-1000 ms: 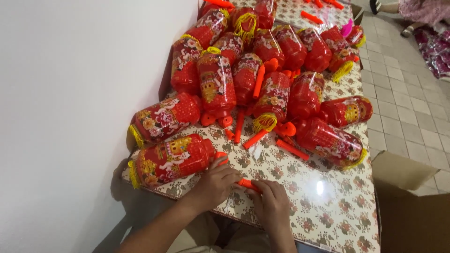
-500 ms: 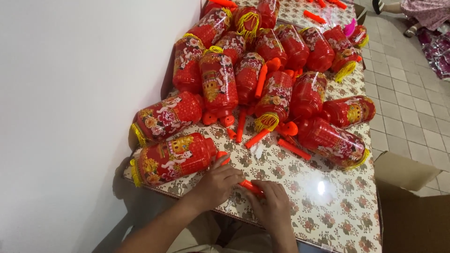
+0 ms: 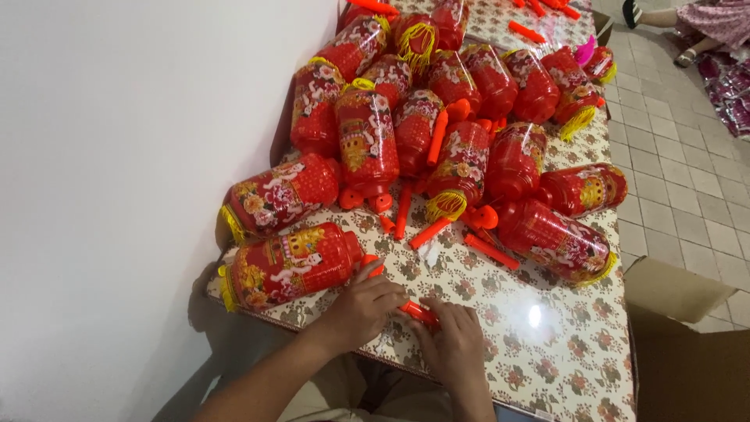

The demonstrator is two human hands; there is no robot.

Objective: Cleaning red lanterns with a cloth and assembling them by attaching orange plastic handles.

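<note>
My left hand (image 3: 361,305) and my right hand (image 3: 455,341) rest together on the near edge of a floral-patterned table (image 3: 562,344). Both pinch a thin orange plastic stick (image 3: 419,312) lying between them. The stick's far end reaches the nearest red lantern (image 3: 293,264), which lies on its side with yellow tassels at its left end. Another red lantern (image 3: 281,193) lies just beyond it. Several more red lanterns (image 3: 461,101) are heaped across the middle and far end of the table.
Loose orange sticks (image 3: 491,251) lie among the lanterns. A white wall (image 3: 117,156) runs along the table's left side. An open cardboard box (image 3: 687,344) stands on the tiled floor at right. Another person's legs (image 3: 687,27) show at top right.
Both hands have stayed on the orange stick at the table's near edge, shifting only slightly. The lanterns have not moved.
</note>
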